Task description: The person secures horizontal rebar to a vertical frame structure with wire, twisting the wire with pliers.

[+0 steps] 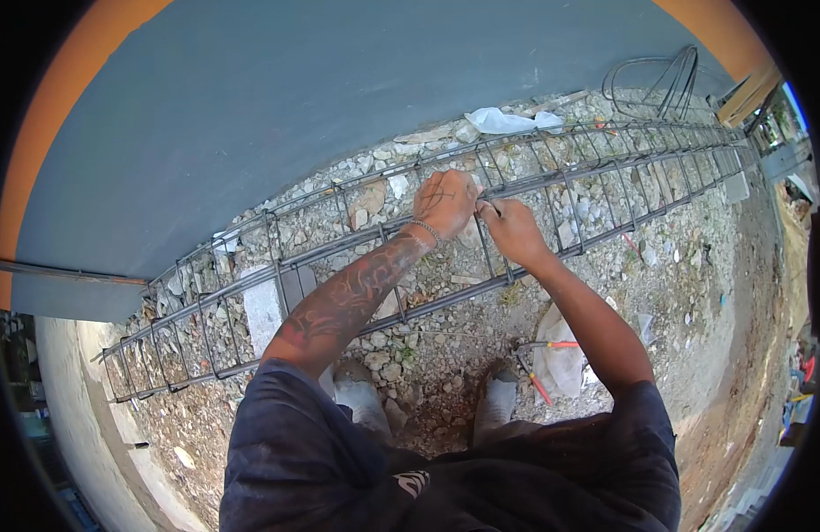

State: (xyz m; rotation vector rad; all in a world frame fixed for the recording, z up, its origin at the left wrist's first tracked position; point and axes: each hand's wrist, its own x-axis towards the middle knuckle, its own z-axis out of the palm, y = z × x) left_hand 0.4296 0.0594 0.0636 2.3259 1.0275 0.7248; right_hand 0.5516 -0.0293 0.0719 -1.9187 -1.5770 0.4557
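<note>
A long rebar cage (427,309) of dark bars and square stirrups runs across the view in front of me. My left hand (445,204) is closed at its middle bars, knuckles up, with a bracelet at the wrist. Close beside it, my right hand (513,232) is closed in a pinch next to a stirrup (486,253). The two hands nearly meet at the crossing of bar and stirrup. Whatever small thing their fingertips grip is hidden or too small to make out.
Red-handled pliers (541,388) lie by a whitish sack (559,363) near my right foot. A pale block (263,310) sits under the cage. Behind are a grey wall (339,89), plastic sheeting (507,121) and a wire coil (680,80). Rubble covers the ground.
</note>
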